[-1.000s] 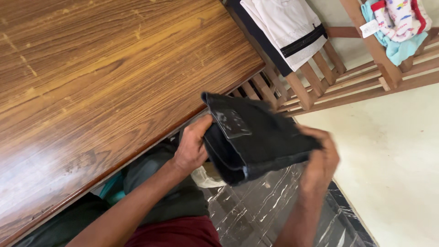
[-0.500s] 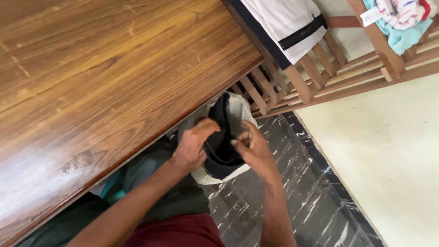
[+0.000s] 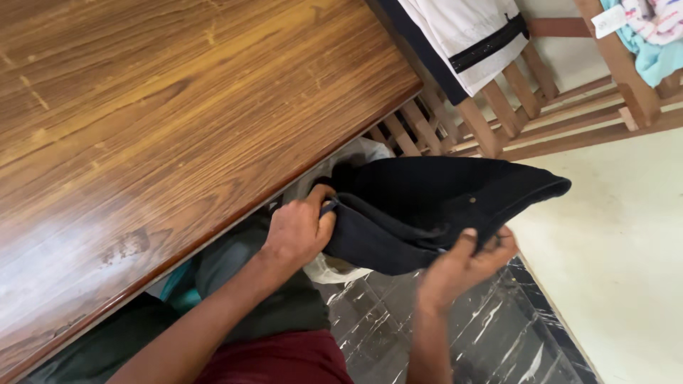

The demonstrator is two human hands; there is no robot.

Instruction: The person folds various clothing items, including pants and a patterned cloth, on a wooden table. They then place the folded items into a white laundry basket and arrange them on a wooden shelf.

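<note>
Dark, black folded cloth garment (image 3: 434,210) now spreads wide between both hands below the edge of the brown wooden desk (image 3: 178,128); half a second ago it was bunched small. Left hand (image 3: 299,227) pinches its near edge in a narrow grip, right hand (image 3: 462,263) clasps the lower hem. Beneath lies black marbled floor (image 3: 498,334); wooden slatted rack (image 3: 498,107) stands beyond.

Only a couple of bits of this sort can be spotted, tbh. A small white rectangular tag (image 3: 610,20) is seen at the top right, hanging tilted off the pale blue and patterned clothes draped over the wooden rail. What looks like a crumpled white plastic bag (image 3: 359,152) is tucked just below the table edge, mostly hidden behind the dark cloth.
</note>
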